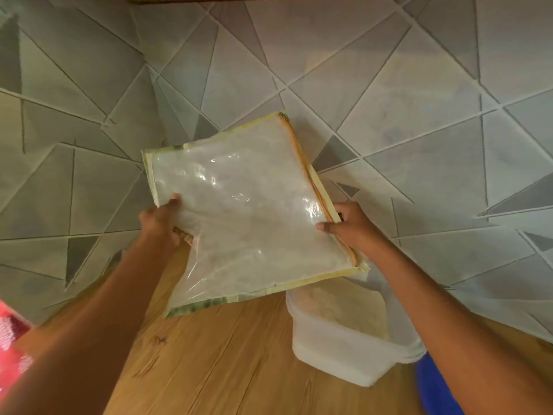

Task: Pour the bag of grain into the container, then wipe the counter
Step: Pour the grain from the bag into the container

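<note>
I hold the bag (251,211) up in front of the tiled wall (389,85), above the wooden counter (215,360); my left hand (163,221) grips its lower left edge, thumb on the clear front and fingers curled behind, and my right hand (348,226) pinches the zippered side, thumb on the front and the rest wrapped round the trim; the bag looks flat and nearly spent, though I cannot tell how much grain clings inside; the container (344,339) stands on the counter below and to the right, pale grain heaped in it, and the bag's lower right corner hangs just over its far rim; to finish the pour well, I judge I should keep that corner over the opening, lift the left side higher so the last grains slide toward the zip, and give a light shake rather than a jerk, since the plastic is limp and could fold and trap grain or fling it onto the counter; around me, a red thing (12,333) sits at the left edge and a blue thing (431,381) touches or lies just beside the container on the right, partly under my forearm, which may crowd the wiping later; I see no cloth here.
</note>
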The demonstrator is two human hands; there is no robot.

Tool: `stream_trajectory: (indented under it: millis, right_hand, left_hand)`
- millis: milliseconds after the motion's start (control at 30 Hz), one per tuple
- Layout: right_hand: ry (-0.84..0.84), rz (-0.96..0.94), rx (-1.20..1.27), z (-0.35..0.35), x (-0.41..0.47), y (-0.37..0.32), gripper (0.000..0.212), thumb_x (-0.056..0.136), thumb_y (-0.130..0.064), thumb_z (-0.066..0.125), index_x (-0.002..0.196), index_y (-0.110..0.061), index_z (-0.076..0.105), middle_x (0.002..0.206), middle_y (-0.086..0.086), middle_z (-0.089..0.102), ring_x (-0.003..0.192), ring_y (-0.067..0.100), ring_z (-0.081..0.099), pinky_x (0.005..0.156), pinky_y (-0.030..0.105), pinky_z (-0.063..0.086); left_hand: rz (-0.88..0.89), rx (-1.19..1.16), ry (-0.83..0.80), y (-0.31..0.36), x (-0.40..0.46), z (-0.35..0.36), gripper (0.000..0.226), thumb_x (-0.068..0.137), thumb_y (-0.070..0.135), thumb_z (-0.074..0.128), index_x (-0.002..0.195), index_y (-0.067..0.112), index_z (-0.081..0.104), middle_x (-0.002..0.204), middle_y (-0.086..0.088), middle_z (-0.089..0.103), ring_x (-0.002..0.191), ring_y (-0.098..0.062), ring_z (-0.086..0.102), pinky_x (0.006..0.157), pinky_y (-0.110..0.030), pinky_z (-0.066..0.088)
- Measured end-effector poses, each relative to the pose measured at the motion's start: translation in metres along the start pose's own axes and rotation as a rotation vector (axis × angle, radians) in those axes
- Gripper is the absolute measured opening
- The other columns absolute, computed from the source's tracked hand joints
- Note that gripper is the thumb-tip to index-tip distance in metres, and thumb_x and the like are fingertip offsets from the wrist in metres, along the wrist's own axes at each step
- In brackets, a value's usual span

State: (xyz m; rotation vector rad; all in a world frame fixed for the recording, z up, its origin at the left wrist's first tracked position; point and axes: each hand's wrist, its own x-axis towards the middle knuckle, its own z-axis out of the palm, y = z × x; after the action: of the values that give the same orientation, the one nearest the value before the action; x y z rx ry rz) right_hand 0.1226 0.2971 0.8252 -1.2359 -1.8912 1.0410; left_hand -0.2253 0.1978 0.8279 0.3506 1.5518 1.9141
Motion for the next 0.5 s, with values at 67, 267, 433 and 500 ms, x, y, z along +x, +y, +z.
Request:
stream_trajectory:
  millis: [67, 267, 433, 500]
  right_hand:
    - [-0.025, -0.009, -0.060, 0.018, 0.017, -0.010, 0.019, 0.080, -0.013, 0.082, 0.073, -0.024, 0.067, 0.066, -0.017, 0.065, 0.067, 0.002, 0.060, 0.068, 0.025, 0.047]
    - [-0.059, -0.014, -0.297, 0.088, 0.071, -0.027, 0.022, 0.076, -0.021, 0.085, 0.092, -0.015, 0.072, 0.089, 0.003, 0.073, 0.084, 0.022, 0.068, 0.076, 0.032, 0.052]
    - [-0.109, 0.084, -0.465, 0.140, 0.111, -0.019, 0.025, 0.077, -0.020, 0.085, 0.080, -0.013, 0.061, 0.088, 0.006, 0.064, 0.082, 0.025, 0.061, 0.062, 0.027, 0.038]
    - [-0.133, 0.125, -0.516, 0.158, 0.125, -0.005, 0.025, 0.078, -0.020, 0.085, 0.090, -0.012, 0.064, 0.098, 0.011, 0.065, 0.091, 0.028, 0.063, 0.067, 0.027, 0.039]
  left_hand:
    - [-0.019, 0.011, 0.021, -0.008, 0.013, -0.025, 0.060, 0.088, 0.029, 0.077, 0.122, -0.016, 0.058, 0.104, -0.027, 0.066, 0.062, -0.023, 0.064, 0.042, -0.022, 0.050]
    - [-0.173, 0.095, 0.037, -0.043, 0.066, -0.089, 0.041, 0.091, 0.023, 0.075, 0.120, -0.001, 0.059, 0.129, -0.020, 0.065, 0.110, -0.033, 0.068, 0.056, -0.023, 0.059]
    - [-0.329, 0.122, 0.000, -0.081, 0.105, -0.125, 0.047, 0.091, 0.013, 0.072, 0.132, 0.002, 0.052, 0.138, -0.018, 0.059, 0.116, -0.029, 0.065, 0.075, -0.032, 0.057]
    - [-0.388, 0.124, -0.004, -0.097, 0.116, -0.135, 0.054, 0.088, 0.011, 0.076, 0.135, -0.001, 0.052, 0.130, -0.017, 0.063, 0.102, -0.027, 0.067, 0.071, -0.034, 0.059]
